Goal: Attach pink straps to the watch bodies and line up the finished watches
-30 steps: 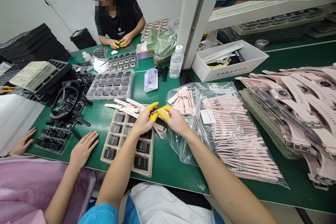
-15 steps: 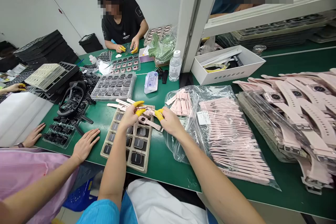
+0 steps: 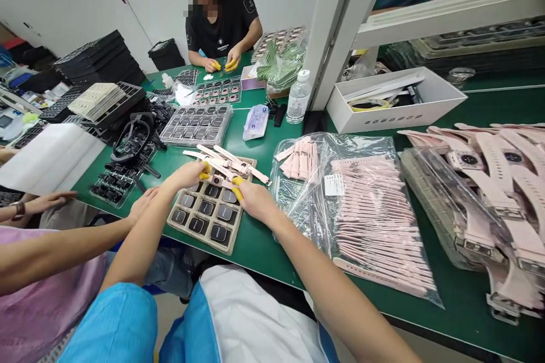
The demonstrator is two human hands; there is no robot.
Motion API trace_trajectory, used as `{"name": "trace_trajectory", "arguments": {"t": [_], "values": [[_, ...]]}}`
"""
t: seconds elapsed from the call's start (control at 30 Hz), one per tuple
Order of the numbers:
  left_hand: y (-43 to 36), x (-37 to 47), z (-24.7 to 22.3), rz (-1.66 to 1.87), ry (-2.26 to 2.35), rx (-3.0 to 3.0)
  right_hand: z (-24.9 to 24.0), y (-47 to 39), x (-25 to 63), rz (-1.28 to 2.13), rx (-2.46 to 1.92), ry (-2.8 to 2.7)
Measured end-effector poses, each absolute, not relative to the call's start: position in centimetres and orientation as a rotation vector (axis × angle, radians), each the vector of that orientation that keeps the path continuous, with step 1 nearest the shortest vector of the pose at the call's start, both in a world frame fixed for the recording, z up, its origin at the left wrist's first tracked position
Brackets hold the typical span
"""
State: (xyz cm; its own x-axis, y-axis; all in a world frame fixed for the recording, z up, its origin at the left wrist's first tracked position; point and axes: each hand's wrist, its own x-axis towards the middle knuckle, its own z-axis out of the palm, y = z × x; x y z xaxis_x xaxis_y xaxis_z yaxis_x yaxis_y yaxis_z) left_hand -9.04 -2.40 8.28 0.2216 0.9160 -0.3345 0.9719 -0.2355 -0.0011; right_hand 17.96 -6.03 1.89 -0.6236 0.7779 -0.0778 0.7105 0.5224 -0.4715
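Note:
My left hand (image 3: 189, 176) and my right hand (image 3: 255, 199), both with yellow finger cots, are closed on a pink-strapped smartwatch (image 3: 217, 180). Its round sensor back faces up between them, over the far part of a beige tray (image 3: 235, 238). Square dark watch faces (image 3: 225, 212) sit in the tray's compartments. More pink-strapped watches (image 3: 238, 165) lie across the tray's far end, just beyond my fingers. My fingertips partly hide the ends of the held watch.
Right of the tray lies a clear bag of pink straps (image 3: 374, 221), with watches piled on a plastic tray (image 3: 443, 210) beyond. A water bottle (image 3: 298, 97) and white box (image 3: 395, 99) stand behind. A co-worker's arm (image 3: 85, 244) reaches in from the left; another person (image 3: 223, 22) works opposite.
The view has shifted, so the table things appear further right. My hands have turned the watch they hold and lowered it towards the tray. The neighbour's hand is now partly behind my left forearm.

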Motion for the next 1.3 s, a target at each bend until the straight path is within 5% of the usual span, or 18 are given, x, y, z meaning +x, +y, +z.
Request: {"name": "trace_trajectory", "arguments": {"t": [0.97,1.3], "values": [[2.2,-9.1,5.4,-0.306,1.806,2.533,1.4,-6.3,18.1,0.497,-1.307,-2.576],[-2.0,-10.8,6.3,-0.278,2.044,2.482,-1.0,-2.0,22.0,0.218,-1.523,-1.988]]}}
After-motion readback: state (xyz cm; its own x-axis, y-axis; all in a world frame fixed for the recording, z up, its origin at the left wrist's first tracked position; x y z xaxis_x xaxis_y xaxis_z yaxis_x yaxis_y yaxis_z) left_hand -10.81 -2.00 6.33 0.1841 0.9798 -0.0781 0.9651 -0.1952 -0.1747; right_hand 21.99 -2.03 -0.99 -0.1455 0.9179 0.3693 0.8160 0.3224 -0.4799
